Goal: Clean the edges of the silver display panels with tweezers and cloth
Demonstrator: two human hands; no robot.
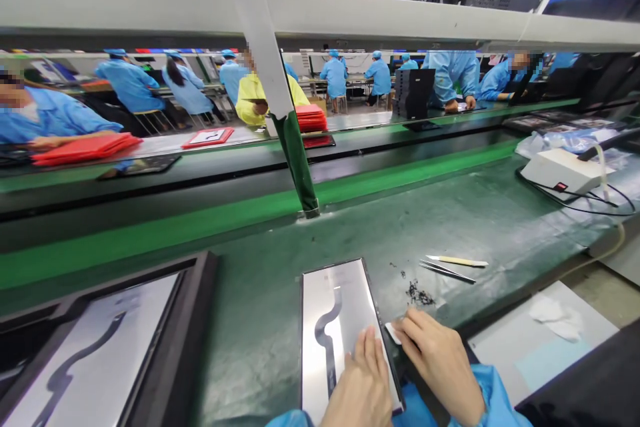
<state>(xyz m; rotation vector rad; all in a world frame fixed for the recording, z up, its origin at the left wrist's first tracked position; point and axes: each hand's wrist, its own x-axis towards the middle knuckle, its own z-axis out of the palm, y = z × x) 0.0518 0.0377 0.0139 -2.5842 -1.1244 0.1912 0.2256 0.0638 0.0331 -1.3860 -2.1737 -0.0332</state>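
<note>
In front of me on the green bench lies a flat silver display panel [345,293] with a dark curved ribbon strip [325,333] along its back. My left hand [363,380] rests on the panel's lower right part, fingers stretched out and lying flat. Beside the panel's right edge, my right hand [437,360] has its fingers closed on a small white piece [393,332], whose kind I cannot make out. Small black bits [419,295] are scattered just beyond that hand. Past them lie metal tweezers [447,271] and a pale yellow stick-like tool [457,261].
A black tray [193,320] on the left holds a similar panel [100,353]. A post [295,153] rises from the bench's back edge. At the right stands a white device [563,173] with cables. Several co-workers in blue sit or stand beyond, near red sheets [87,149].
</note>
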